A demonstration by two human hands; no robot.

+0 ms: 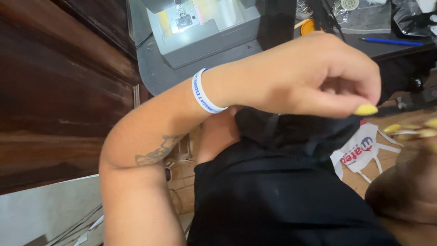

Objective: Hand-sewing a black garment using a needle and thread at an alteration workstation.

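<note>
The black fabric (291,132) lies bunched over the person's lap, just under the left hand (314,77) — soft, matte, folded on itself. By the look of it the cloth is off the sewing machine (205,32) and being handled, not stitched. The left hand is curled nearly closed; whether it pinches the cloth I cannot tell. The right hand (416,132), blurred at the frame edge, shows only yellow-nailed fingertips — its hold is unclear. A white wristband (202,93) circles the left wrist. On the dark bench (154,68) lies a blue pen (391,42); a white printed bag (359,152) lies on the tiled floor (182,182).
</note>
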